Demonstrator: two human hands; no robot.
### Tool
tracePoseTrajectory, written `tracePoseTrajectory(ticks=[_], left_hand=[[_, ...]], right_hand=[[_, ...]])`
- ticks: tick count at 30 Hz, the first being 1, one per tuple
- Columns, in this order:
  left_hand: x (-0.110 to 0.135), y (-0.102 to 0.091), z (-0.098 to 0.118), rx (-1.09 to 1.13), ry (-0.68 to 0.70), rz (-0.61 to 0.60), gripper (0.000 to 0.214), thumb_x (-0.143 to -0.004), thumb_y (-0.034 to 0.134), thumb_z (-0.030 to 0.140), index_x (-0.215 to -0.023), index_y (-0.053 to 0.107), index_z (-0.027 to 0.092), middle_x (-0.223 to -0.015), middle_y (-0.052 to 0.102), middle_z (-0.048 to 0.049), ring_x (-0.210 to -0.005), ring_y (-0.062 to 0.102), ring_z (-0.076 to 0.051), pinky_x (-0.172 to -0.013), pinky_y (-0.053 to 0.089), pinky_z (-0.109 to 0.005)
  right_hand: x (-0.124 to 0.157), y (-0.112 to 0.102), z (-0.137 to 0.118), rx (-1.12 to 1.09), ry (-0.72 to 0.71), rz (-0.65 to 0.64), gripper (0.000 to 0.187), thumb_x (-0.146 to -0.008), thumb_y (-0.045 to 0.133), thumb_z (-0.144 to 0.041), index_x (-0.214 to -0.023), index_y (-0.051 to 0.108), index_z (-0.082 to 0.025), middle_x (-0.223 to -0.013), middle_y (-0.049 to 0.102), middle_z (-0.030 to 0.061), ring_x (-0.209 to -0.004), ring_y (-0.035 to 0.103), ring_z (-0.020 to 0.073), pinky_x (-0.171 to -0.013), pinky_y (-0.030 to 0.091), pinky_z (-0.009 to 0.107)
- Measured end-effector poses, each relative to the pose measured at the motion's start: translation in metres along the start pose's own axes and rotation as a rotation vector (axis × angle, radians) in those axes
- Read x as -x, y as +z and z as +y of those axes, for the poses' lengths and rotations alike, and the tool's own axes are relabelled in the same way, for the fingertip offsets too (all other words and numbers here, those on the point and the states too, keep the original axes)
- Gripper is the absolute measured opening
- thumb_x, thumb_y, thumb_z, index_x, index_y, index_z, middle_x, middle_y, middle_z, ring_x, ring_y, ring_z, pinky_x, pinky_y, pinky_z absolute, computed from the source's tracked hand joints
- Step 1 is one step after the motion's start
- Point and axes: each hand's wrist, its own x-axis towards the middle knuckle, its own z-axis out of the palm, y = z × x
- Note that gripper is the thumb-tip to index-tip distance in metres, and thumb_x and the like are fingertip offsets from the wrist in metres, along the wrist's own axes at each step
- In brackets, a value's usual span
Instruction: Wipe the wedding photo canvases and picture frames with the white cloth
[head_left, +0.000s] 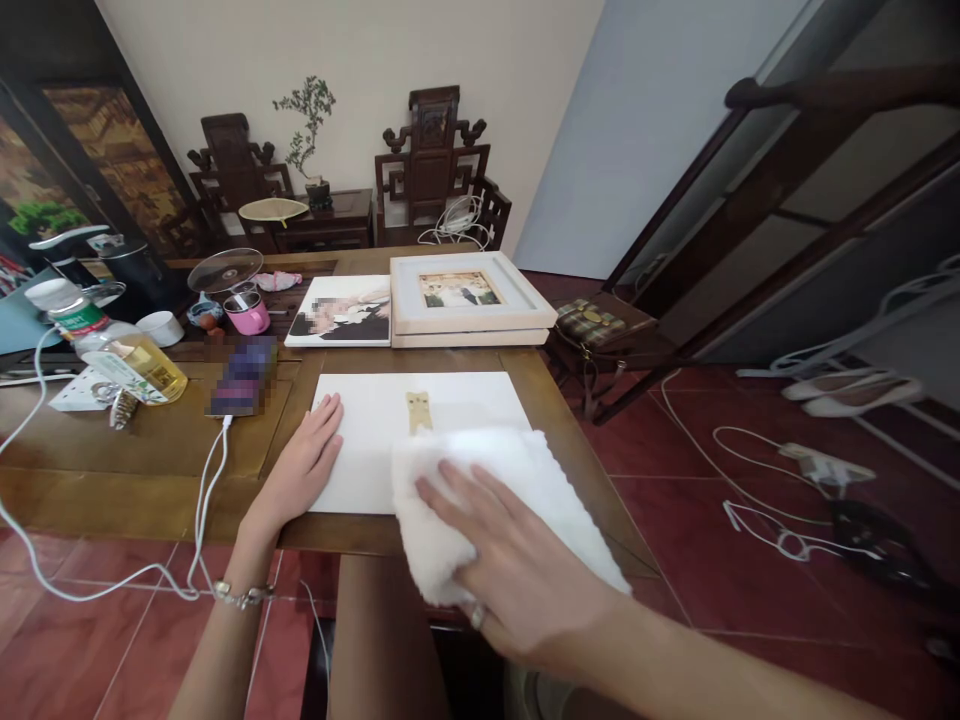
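Head view: saw L hand laid flat, fingers close together, on L edge of white panel, itself flat on table. Saw R hand atop white cloth, fingers spread; couldn't tell re thumb grip. Found cloth over panel's front R pt., hiding corner & bottom of tan patch. Spotted print on green bottle label, illegible. Couldn't make out pixelated phone or blocked-out pt. of photo print. Noted forearms cut off at view's edge.
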Motion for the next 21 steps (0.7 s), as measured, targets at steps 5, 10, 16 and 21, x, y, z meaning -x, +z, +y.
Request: tracePoseTrajectory(ticks=[5, 10, 16, 21], left_hand=[[0.0, 0.001, -0.003, -0.016, 0.013, 0.003, 0.05, -0.097, 0.03, 0.037, -0.144, 0.035, 0.02, -0.154, 0.029, -0.0076, -0.143, 0.022, -0.022, -0.117, 0.015, -0.047], [0.0, 0.002, -0.005, -0.018, 0.024, 0.007, 0.05, -0.097, 0.03, 0.037, -0.144, 0.034, 0.02, -0.153, 0.03, -0.0077, -0.143, 0.023, -0.022, -0.117, 0.016, -0.047], [0.001, 0.002, -0.005, -0.015, 0.022, 0.002, 0.05, -0.097, 0.03, 0.036, -0.144, 0.035, 0.021, -0.153, 0.03, -0.0068, -0.143, 0.022, -0.021, -0.117, 0.016, -0.047], [0.0, 0.002, -0.004, -0.009, 0.02, 0.01, 0.049, -0.097, 0.03, 0.035, -0.144, 0.034, 0.022, -0.153, 0.031, -0.0064, -0.143, 0.024, -0.021, -0.117, 0.016, -0.048]], right_hand=[[-0.01, -0.009, 0.0, 0.008, -0.021, 0.012, 0.017, -0.074, 0.065, -0.025, -0.085, 0.077, -0.019, -0.146, 0.041, 0.0143, -0.136, 0.026, 0.0421, -0.11, 0.02, 0.06], [-0.067, -0.025, 0.035, 0.18, 0.08, 0.032, 0.024, -0.079, 0.06, -0.021, -0.099, 0.073, -0.019, -0.144, 0.044, 0.0119, -0.137, 0.027, 0.0366, -0.11, 0.023, 0.055], [-0.106, -0.035, 0.053, 0.367, 0.006, 0.005, 0.032, -0.084, 0.054, -0.023, -0.11, 0.069, -0.01, -0.14, 0.046, 0.0205, -0.133, 0.033, 0.0411, -0.108, 0.024, 0.056], [-0.07, -0.017, 0.013, 0.415, -0.118, -0.02, 0.027, -0.078, 0.061, -0.03, -0.096, 0.075, -0.016, -0.134, 0.051, 0.0219, -0.128, 0.038, 0.0434, -0.106, 0.023, 0.058]])
